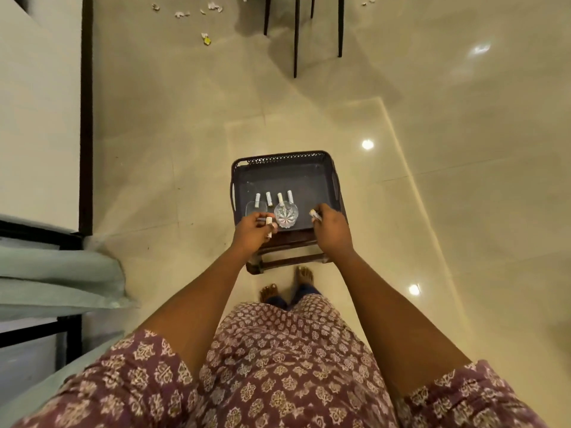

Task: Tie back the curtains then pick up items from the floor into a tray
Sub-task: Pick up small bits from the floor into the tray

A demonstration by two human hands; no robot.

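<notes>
Patterned tunic [278,375] fills the near edge; both bare arms reach out from it over the tray. Left hand [251,231] pinches a small white roll [269,226] at the tray's near left corner. Right hand [332,230] grips another white roll [314,214] at the near right.

Tray [279,157], dark with a perforated rim, sits on a low wooden stool [287,261] just beyond the bare feet. Inside: four white rolls [273,197] in a row, a cut-glass dish [286,215], and a clear piece [255,208] at near left (shape unclear).

Progress, judged: pickup well under way, six rolls gathered counting the two in hand. Left to do: white scraps [185,10] lie scattered on the far floor [432,149] near the chair legs [296,35]. Curtain [55,273] bunched at left; whether it is tied I cannot tell.
</notes>
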